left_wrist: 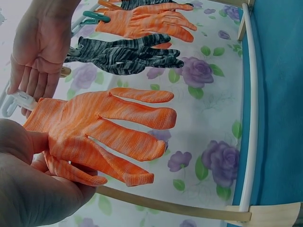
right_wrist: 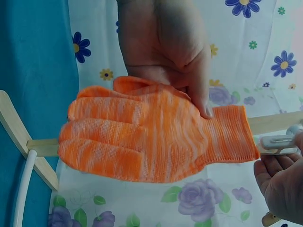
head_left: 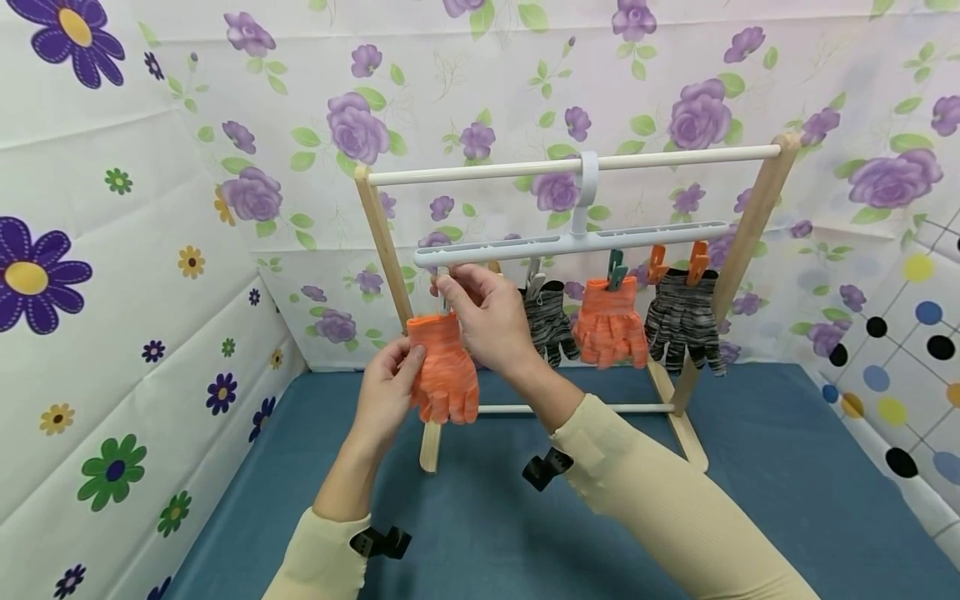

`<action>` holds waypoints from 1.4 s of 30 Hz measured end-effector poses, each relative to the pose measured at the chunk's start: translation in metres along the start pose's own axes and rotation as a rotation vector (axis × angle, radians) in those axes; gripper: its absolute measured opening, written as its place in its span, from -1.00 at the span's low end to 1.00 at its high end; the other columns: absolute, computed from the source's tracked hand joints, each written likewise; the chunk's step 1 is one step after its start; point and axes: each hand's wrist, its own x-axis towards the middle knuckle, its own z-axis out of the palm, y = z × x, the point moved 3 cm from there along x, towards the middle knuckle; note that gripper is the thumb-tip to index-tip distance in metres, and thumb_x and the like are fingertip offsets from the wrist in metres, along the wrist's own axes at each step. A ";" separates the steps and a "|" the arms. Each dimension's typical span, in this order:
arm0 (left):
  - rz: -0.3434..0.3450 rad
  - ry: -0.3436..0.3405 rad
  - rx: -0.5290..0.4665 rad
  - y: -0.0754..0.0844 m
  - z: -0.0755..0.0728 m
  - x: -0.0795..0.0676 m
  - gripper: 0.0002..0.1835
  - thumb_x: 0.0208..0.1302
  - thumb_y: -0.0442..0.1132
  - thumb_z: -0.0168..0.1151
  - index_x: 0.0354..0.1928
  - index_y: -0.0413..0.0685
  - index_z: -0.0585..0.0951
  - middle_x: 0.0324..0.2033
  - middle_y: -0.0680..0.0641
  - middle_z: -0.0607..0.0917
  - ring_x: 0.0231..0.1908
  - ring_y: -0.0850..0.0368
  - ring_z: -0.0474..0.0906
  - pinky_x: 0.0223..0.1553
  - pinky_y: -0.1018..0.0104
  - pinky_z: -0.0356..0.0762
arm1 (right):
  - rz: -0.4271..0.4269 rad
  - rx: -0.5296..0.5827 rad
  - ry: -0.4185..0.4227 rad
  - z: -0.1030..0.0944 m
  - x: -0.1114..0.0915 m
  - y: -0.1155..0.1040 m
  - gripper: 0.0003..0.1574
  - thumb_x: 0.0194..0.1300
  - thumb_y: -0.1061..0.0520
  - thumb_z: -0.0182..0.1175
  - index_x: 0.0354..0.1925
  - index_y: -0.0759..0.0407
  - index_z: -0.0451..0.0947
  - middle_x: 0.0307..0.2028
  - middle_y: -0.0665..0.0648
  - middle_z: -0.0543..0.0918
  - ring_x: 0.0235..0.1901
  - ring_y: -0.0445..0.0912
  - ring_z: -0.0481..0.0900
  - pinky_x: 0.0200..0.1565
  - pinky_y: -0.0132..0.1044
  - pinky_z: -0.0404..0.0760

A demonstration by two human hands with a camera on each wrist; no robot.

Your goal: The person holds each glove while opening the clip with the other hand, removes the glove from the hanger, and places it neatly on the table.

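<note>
An orange knit glove (head_left: pixel 444 375) hangs fingers-down under the left end of a pale hanger bar (head_left: pixel 510 250). Thumb and fingers of my left hand (head_left: pixel 386 387) pinch the glove's side near the cuff, also seen in the left wrist view. My right hand (head_left: pixel 491 317) pinches a whitish clothespin (right_wrist: pixel 279 142), whose tip meets the cuff's edge. Farther right on the bar hang a black-grey glove (head_left: pixel 549 321) from a grey peg, a second orange glove (head_left: pixel 611 321) from a green peg (head_left: pixel 617 271), and another black-grey glove (head_left: pixel 684 317) from orange pegs (head_left: pixel 697 260).
The hanger hooks over the white top rod (head_left: pixel 480 172) of a wooden stand (head_left: pixel 757 217). A lower white rod (head_left: pixel 577 409) joins its legs. Blue cloth (head_left: pixel 480 517) covers the table, and flower-patterned sheets (head_left: pixel 465 75) surround it at the back and sides.
</note>
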 end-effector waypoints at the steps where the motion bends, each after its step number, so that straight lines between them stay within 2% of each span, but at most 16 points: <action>1: -0.003 0.003 0.003 0.000 -0.001 0.000 -0.67 0.70 -0.16 0.08 0.19 -0.30 0.60 -0.23 -0.17 0.63 -0.41 0.13 0.55 -0.42 0.30 0.53 | 0.000 0.006 -0.004 0.000 0.000 0.000 -0.58 0.62 0.02 0.22 0.19 0.32 0.66 -0.05 0.20 0.81 0.02 0.03 0.73 0.03 -0.17 0.68; 6: -0.024 0.017 0.013 -0.003 -0.008 -0.003 -0.67 0.70 -0.15 0.07 0.20 -0.27 0.60 -0.26 -0.16 0.62 -0.44 0.13 0.49 -0.47 0.31 0.46 | 0.006 0.021 -0.020 0.000 -0.001 0.001 -0.58 0.62 0.05 0.23 0.24 0.29 0.64 0.01 0.19 0.80 0.06 -0.03 0.73 0.13 -0.17 0.68; 16: -0.029 0.058 0.039 -0.006 -0.022 -0.009 -0.66 0.70 -0.14 0.08 0.16 -0.31 0.60 -0.31 -0.13 0.57 -0.47 0.15 0.44 -0.50 0.33 0.42 | 0.031 -0.016 -0.051 0.000 -0.003 0.006 -0.50 0.62 0.03 0.23 0.35 0.27 0.56 0.06 0.14 0.77 0.04 -0.07 0.73 0.06 -0.16 0.69; 23: -0.035 0.080 0.061 -0.008 -0.032 -0.014 -0.65 0.70 -0.12 0.08 0.18 -0.29 0.59 -0.33 -0.12 0.56 -0.51 0.14 0.42 -0.53 0.35 0.42 | 0.026 0.001 -0.074 0.000 -0.003 0.007 -0.49 0.62 0.06 0.22 0.38 0.28 0.54 0.11 0.20 0.74 0.08 -0.04 0.72 0.13 -0.15 0.67; 30: -0.042 0.093 0.100 -0.010 -0.038 -0.018 -0.65 0.70 -0.12 0.07 0.18 -0.29 0.60 -0.33 -0.13 0.57 -0.53 0.15 0.42 -0.54 0.31 0.44 | 0.038 0.027 -0.090 -0.001 -0.003 0.009 -0.40 0.64 0.09 0.19 0.48 0.33 0.42 0.25 0.34 0.65 0.23 0.01 0.65 0.24 -0.17 0.61; 36: -0.057 0.094 0.125 -0.013 -0.045 -0.020 -0.62 0.71 -0.07 0.06 0.18 -0.27 0.59 -0.31 -0.13 0.58 -0.50 0.14 0.46 -0.51 0.30 0.48 | 0.037 0.039 -0.124 0.000 -0.005 0.008 -0.37 0.66 0.09 0.16 0.53 0.27 0.36 0.33 0.23 0.59 0.31 -0.03 0.59 0.28 -0.23 0.56; 42: -0.052 0.096 0.123 -0.014 -0.051 -0.021 -0.58 0.70 -0.02 0.06 0.20 -0.27 0.58 -0.26 -0.15 0.60 -0.45 0.15 0.51 -0.47 0.32 0.52 | 0.029 0.035 -0.141 0.001 -0.005 0.009 -0.36 0.67 0.08 0.15 0.55 0.26 0.34 0.40 0.21 0.54 0.36 -0.04 0.54 0.30 -0.24 0.54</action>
